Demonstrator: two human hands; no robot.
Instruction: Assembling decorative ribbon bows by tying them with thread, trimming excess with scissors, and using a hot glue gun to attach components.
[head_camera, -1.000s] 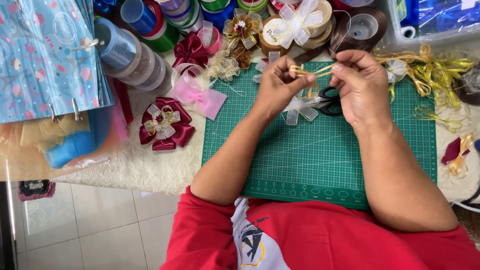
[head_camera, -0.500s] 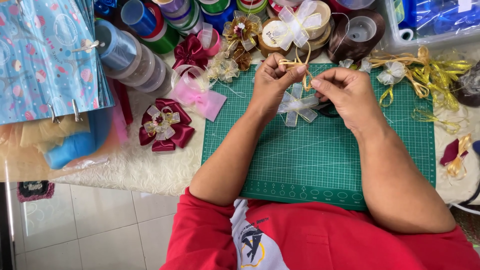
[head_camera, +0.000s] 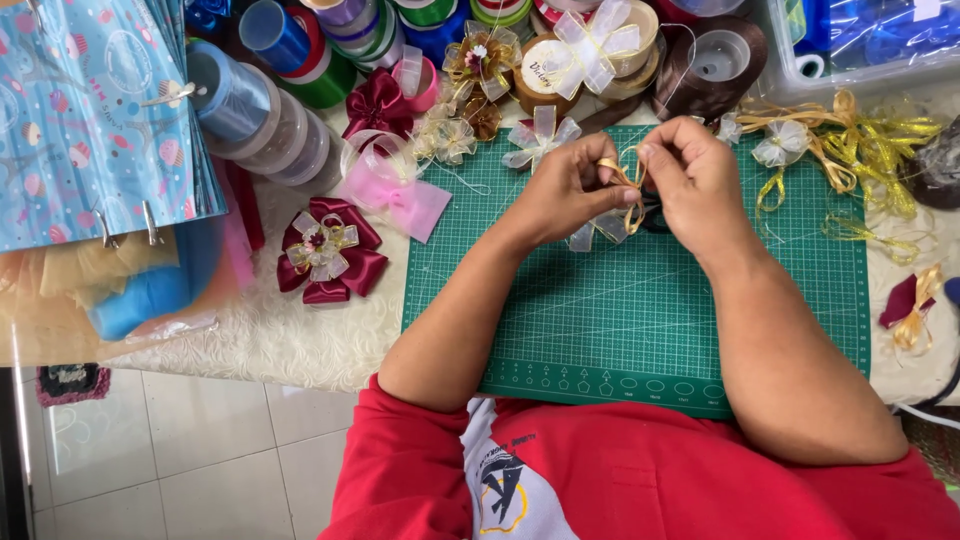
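Ribbon (head_camera: 632, 192), narrow and gold, is held between both hands above the far half of the green mat (head_camera: 640, 330). It is pinched at its upper end, where the two hands meet, and from there its loops and tails hang down toward the person, so its long axis runs roughly from far to near, slightly curved.

Left hand (head_camera: 565, 190): fingers closed narrow on the ribbon, thumb and forefinger meeting at its top from the left side. Right hand (head_camera: 695, 180): fingers likewise closed narrow on the same ribbon from the right, knuckles turned up, so the exact contact under them is hidden. The two pinch points lie just beside each other; neither hand is clearly nearer, both being on the ribbon.

Below the hands, a pale sheer bow (head_camera: 600, 228) lies on the mat, partly covered by the hanging gold loops; whether the ribbon touches it cannot be told. A dark shape just beside the right hand, possibly scissors, is mostly hidden.

Surroundings on the bench (head_camera: 280, 340): a maroon bow (head_camera: 328, 252) and a pink bow (head_camera: 395, 195) left of the mat, ribbon spools (head_camera: 300, 60) along the far edge, loose gold ribbon (head_camera: 860, 140) at the far right.
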